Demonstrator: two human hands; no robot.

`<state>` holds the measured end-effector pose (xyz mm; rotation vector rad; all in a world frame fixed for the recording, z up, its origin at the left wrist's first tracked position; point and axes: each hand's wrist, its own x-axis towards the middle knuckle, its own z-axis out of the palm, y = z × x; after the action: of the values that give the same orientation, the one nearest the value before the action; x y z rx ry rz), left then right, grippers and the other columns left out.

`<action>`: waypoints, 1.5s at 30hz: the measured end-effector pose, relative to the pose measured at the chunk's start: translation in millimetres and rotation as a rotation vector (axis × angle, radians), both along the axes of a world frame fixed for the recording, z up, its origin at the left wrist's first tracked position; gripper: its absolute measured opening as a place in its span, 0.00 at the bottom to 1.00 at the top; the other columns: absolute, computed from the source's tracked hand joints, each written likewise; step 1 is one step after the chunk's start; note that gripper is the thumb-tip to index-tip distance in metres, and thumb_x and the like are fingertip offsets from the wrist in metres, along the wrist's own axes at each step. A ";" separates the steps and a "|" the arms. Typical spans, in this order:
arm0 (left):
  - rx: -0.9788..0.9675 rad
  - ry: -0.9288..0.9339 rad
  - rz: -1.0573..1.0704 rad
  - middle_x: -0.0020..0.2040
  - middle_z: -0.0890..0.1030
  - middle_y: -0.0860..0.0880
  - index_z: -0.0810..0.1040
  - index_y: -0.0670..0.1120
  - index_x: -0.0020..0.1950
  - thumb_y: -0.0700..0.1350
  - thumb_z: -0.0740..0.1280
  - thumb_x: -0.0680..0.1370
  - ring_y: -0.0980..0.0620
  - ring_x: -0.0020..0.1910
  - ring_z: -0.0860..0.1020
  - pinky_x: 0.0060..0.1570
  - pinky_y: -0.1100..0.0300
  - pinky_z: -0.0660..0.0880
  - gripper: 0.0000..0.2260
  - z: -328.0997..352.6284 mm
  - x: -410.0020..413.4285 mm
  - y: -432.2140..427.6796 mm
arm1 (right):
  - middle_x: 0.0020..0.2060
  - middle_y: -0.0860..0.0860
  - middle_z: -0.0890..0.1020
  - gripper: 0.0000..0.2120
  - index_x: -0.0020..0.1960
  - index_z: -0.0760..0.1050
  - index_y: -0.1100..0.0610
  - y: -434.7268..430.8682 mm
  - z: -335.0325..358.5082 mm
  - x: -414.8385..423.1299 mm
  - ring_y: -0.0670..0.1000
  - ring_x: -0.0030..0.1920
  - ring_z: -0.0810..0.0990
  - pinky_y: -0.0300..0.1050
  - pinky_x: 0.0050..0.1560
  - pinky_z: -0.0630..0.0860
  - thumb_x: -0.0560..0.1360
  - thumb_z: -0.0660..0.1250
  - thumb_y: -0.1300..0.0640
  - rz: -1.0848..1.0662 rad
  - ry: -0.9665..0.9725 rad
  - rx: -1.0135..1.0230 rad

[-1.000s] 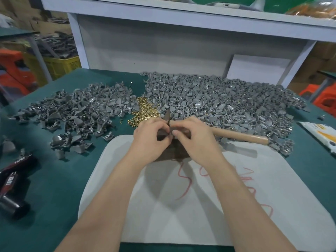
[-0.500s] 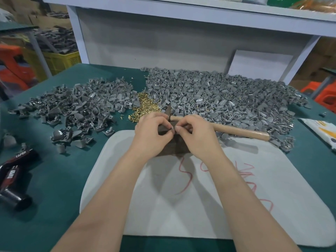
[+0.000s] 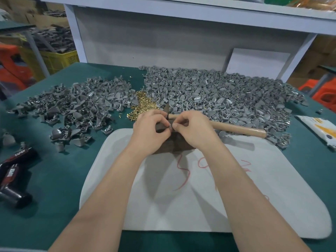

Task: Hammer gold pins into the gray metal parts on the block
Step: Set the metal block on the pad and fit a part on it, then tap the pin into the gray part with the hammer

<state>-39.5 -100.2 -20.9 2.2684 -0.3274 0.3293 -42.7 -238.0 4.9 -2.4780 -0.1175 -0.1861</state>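
Countless dull gray metal parts (image 3: 218, 95)

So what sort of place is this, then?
Most likely a small factory assembly bench: big heaps of gray metal parts cover the green table, a pile of gold pins lies between them, and a wooden-handled hammer rests nearby.
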 end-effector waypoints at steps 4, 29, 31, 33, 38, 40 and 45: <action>-0.012 -0.015 -0.001 0.58 0.77 0.53 0.76 0.52 0.37 0.43 0.73 0.72 0.47 0.62 0.71 0.65 0.53 0.62 0.08 2.1 -0.5 1.2 | 0.43 0.51 0.84 0.08 0.49 0.82 0.55 -7.6 -4.1 -1.2 0.52 0.48 0.81 0.48 0.55 0.75 0.76 0.65 0.62 0.037 -0.040 0.193; 0.012 -0.029 0.015 0.59 0.76 0.53 0.80 0.49 0.39 0.43 0.72 0.73 0.48 0.63 0.68 0.57 0.65 0.56 0.03 -3.3 3.3 1.3 | 0.41 0.47 0.71 0.07 0.40 0.75 0.56 2.4 -17.5 -6.2 0.47 0.41 0.72 0.43 0.51 0.71 0.73 0.67 0.66 0.038 -0.235 0.147; 0.018 -0.027 0.015 0.59 0.76 0.53 0.80 0.49 0.39 0.43 0.72 0.72 0.48 0.63 0.69 0.57 0.65 0.56 0.03 -3.5 3.2 0.9 | 0.41 0.47 0.71 0.05 0.40 0.75 0.58 2.6 -16.6 -6.4 0.47 0.42 0.71 0.43 0.51 0.70 0.73 0.67 0.66 0.034 -0.226 0.134; 0.019 -0.028 0.016 0.59 0.76 0.53 0.80 0.49 0.39 0.43 0.72 0.72 0.48 0.63 0.69 0.56 0.66 0.56 0.04 -3.5 2.9 0.5 | 0.41 0.47 0.71 0.04 0.41 0.76 0.59 2.8 -15.9 -6.1 0.47 0.43 0.71 0.43 0.51 0.69 0.73 0.66 0.65 0.030 -0.220 0.119; 0.006 -0.025 0.014 0.58 0.76 0.53 0.78 0.51 0.37 0.43 0.72 0.72 0.48 0.62 0.69 0.56 0.66 0.57 0.06 -1.9 1.9 0.7 | 0.42 0.46 0.73 0.05 0.42 0.77 0.56 0.6 -14.7 -3.9 0.44 0.42 0.72 0.37 0.50 0.69 0.74 0.66 0.63 0.047 -0.159 0.123; -0.001 -0.019 0.013 0.56 0.75 0.55 0.77 0.52 0.36 0.43 0.72 0.72 0.48 0.62 0.69 0.57 0.63 0.58 0.07 -1.4 1.2 1.3 | 0.43 0.46 0.78 0.06 0.46 0.80 0.55 -7.4 -11.2 -1.2 0.45 0.43 0.76 0.37 0.51 0.70 0.76 0.65 0.61 0.013 -0.158 0.161; -0.019 0.004 0.063 0.54 0.72 0.59 0.75 0.55 0.34 0.44 0.71 0.72 0.49 0.64 0.67 0.62 0.58 0.59 0.09 -0.4 0.3 1.0 | 0.56 0.54 0.79 0.11 0.58 0.77 0.54 -39.2 -9.1 23.1 0.57 0.58 0.76 0.49 0.60 0.70 0.79 0.61 0.55 -0.270 -0.061 -0.154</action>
<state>-39.2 -99.2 -21.4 2.2633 -0.2504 0.3593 -19.6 -277.3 -4.2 -2.6362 0.1844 -0.3801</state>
